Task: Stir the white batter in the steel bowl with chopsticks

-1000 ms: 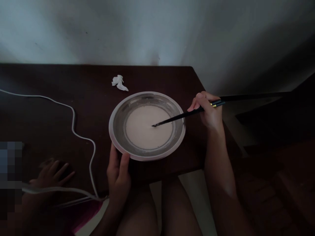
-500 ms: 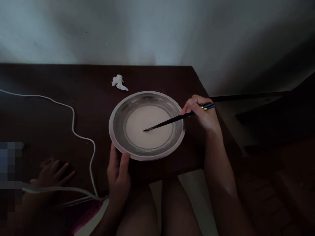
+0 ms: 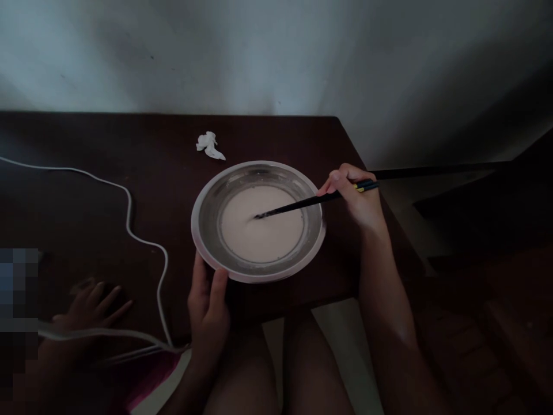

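A round metal bowl stands near the front edge of the dark table, holding a pale, smooth liquid. My left hand grips the bowl's near-left rim, thumb on the outside front and fingers reaching beneath. In my right hand is a pair of black chopsticks with gold bands and blue-green ends. They slant down to the left over the bowl's right rim, and their tips dip into the liquid near its middle.
Behind the bowl lies a crumpled white tissue. A white cable winds across the left of the dark table. Another person's hand rests spread on the table at lower left. A pale wall rises behind.
The chopstick tips have shifted slightly away from me through the liquid, leaving a faint blur. My left hand and the bowl stay in place.
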The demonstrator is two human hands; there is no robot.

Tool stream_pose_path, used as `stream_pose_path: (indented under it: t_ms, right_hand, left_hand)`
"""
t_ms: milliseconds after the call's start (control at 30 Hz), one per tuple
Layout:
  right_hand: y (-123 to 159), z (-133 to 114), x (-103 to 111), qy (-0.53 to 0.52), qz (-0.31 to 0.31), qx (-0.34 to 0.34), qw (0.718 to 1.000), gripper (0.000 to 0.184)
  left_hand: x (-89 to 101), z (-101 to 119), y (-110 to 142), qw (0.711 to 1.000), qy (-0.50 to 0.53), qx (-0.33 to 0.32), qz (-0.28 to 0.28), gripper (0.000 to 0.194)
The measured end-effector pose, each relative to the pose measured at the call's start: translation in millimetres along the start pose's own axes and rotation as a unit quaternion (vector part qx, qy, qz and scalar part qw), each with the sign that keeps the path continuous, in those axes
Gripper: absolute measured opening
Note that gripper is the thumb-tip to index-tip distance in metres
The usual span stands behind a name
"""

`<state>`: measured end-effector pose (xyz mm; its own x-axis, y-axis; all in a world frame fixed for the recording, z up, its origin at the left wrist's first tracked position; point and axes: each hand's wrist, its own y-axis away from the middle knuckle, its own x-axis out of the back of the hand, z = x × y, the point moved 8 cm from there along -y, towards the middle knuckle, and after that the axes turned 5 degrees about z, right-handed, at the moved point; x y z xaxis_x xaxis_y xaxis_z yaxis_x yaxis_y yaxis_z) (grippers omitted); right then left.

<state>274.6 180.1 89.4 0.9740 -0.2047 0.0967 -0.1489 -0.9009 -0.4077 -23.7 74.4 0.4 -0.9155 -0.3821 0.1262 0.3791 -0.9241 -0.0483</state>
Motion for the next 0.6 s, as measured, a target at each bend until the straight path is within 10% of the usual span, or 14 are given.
stream_pose_path:
  t_ms: [600]
  right_hand:
    - [0, -2, 3, -0.016, 0.008, 0.001, 1.0, 0.044]
  left_hand:
    - [-0.2, 3, 1, 1.0, -0.009, -0.001, 0.006, 0.058]
